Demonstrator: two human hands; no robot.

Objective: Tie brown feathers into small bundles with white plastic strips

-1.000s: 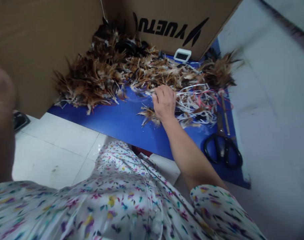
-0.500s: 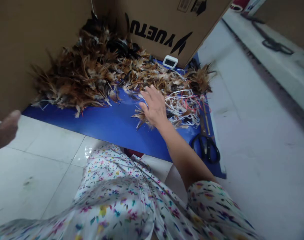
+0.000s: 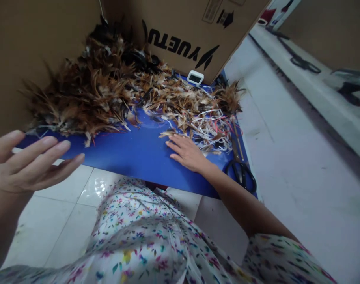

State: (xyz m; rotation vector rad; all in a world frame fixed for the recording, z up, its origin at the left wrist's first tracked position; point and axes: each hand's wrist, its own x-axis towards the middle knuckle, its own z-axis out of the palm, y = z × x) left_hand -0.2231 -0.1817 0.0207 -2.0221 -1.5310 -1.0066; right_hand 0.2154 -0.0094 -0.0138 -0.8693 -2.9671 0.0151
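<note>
Right hand (image 3: 187, 153): palm down, low over the blue work surface (image 3: 138, 152), fingers spread wide, with no object visible in the grip; the fingertips are at a small feather tuft (image 3: 167, 134). Contact pressure cannot be told. Left hand (image 3: 28, 165): raised beyond the left part of the front edge, fingers apart and slightly curled, no object visible. Current action, as judged: flat-hand positioning at the near side of the feathers. From this pose, gripping the tuft would require drawing the fingers together. The feather pile (image 3: 99, 86) extends along the rear and left; white and red strips (image 3: 207, 128) lie just beyond the right hand. Boundaries: 2 cardboard panels (image 3: 28, 31) (image 3: 180, 23) limit rear and left travel; black-handled scissors (image 3: 243, 173) lie near the right edge. Blue surface between the right hand and front edge gives sideways room.
</note>
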